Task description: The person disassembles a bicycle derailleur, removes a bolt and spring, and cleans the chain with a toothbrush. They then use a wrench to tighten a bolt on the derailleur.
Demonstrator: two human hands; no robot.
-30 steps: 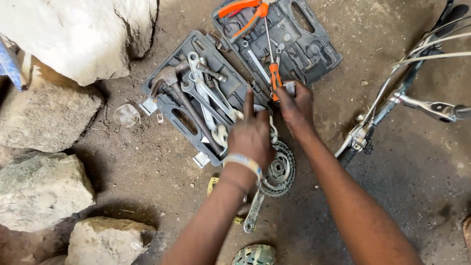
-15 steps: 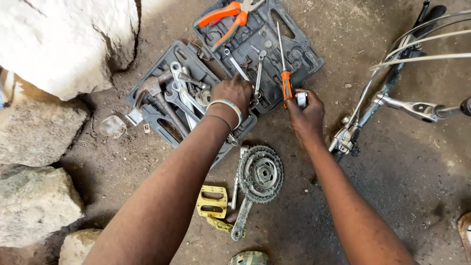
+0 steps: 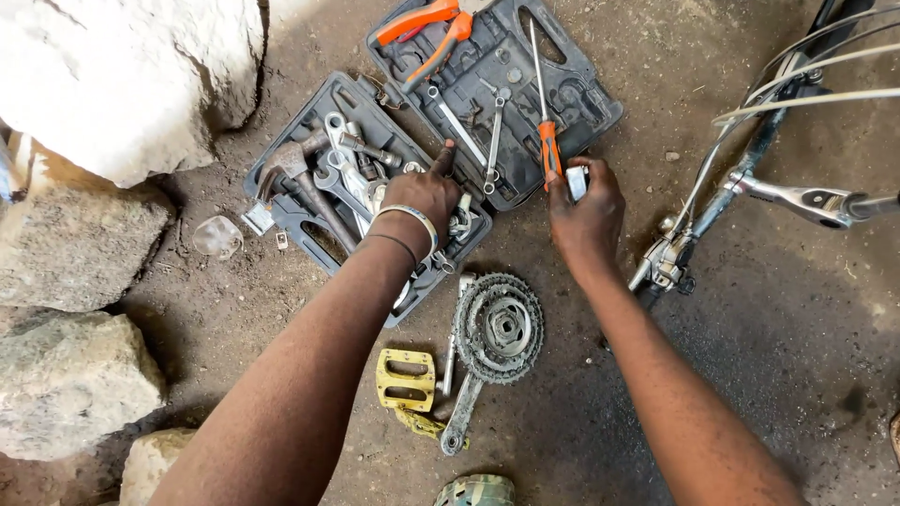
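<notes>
A: Both hands moved up since prev frame. My left hand (image 3: 427, 195) now rests on the spanners (image 3: 349, 178) in the grey tool case (image 3: 281, 220), index finger out, nothing clamped. Right hand (image 3: 586, 208) is pinched shut on a small silver part (image 3: 577, 182) by the orange-handled screwdriver (image 3: 547, 141).

B: Risk?

A: That part could slip into the dirt, loose fingertip hold. Bare dirt floor (image 3: 778, 375), rocks (image 3: 84, 234) left, chainring crank (image 3: 497, 330) below, bike w/ cables (image 3: 750, 178) right.

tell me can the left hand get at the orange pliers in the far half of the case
Probably yes: the left hand rests on the near tray with a finger pointing that way, and the orange pliers lie uncovered on top of the open case.
</notes>
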